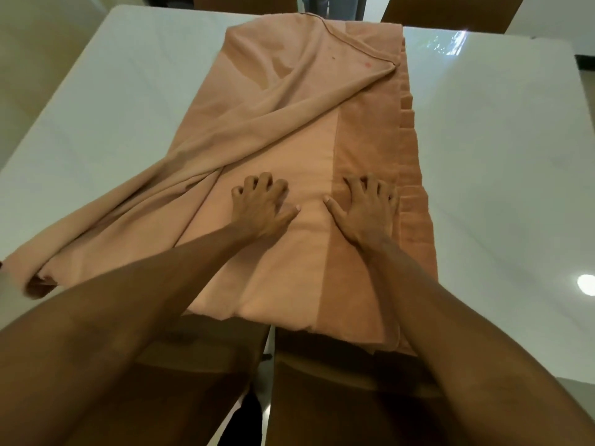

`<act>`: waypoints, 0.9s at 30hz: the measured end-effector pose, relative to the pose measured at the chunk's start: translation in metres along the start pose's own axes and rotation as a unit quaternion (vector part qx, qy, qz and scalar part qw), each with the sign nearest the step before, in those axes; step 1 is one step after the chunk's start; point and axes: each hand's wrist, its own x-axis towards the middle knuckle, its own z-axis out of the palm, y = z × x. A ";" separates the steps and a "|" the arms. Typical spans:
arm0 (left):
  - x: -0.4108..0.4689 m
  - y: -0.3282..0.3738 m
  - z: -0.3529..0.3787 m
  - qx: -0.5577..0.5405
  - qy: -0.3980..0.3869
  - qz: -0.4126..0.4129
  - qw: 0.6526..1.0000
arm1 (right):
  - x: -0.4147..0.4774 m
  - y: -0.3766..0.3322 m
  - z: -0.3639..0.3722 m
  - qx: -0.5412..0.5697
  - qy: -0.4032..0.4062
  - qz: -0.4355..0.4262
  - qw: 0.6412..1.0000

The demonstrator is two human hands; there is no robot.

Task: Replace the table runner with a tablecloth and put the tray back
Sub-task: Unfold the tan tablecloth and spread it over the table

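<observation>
A peach-coloured tablecloth point(289, 101) lies partly folded along the middle of the white glossy table point(483, 156). One layer is flung diagonally across it and spills toward the near left edge. A darker, thicker band of stacked folds runs down its right side point(409, 162). My left hand point(262, 206) rests on the cloth near the front with its fingers curled and spread. My right hand point(365, 209) presses on the darker band beside it, fingers apart. Neither hand visibly pinches any fabric. No tray is in view.
Brown chair backs point(450, 8) stand at the table's far side. Two more brown chairs point(338, 381) sit under the near edge, below my forearms. Bare white table surface lies on both sides of the cloth.
</observation>
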 end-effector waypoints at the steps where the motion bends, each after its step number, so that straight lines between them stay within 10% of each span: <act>1: -0.007 0.005 0.000 0.001 -0.006 0.002 1.000 | -0.007 0.004 -0.003 -0.001 -0.002 0.000 1.000; 16: -0.126 0.063 -0.005 -0.053 0.002 0.103 0.993 | -0.194 0.038 -0.027 -0.022 -0.017 0.087 0.996; 27: -0.015 0.115 -0.031 -0.047 0.009 0.033 0.998 | -0.075 0.037 -0.040 0.039 0.040 0.091 0.994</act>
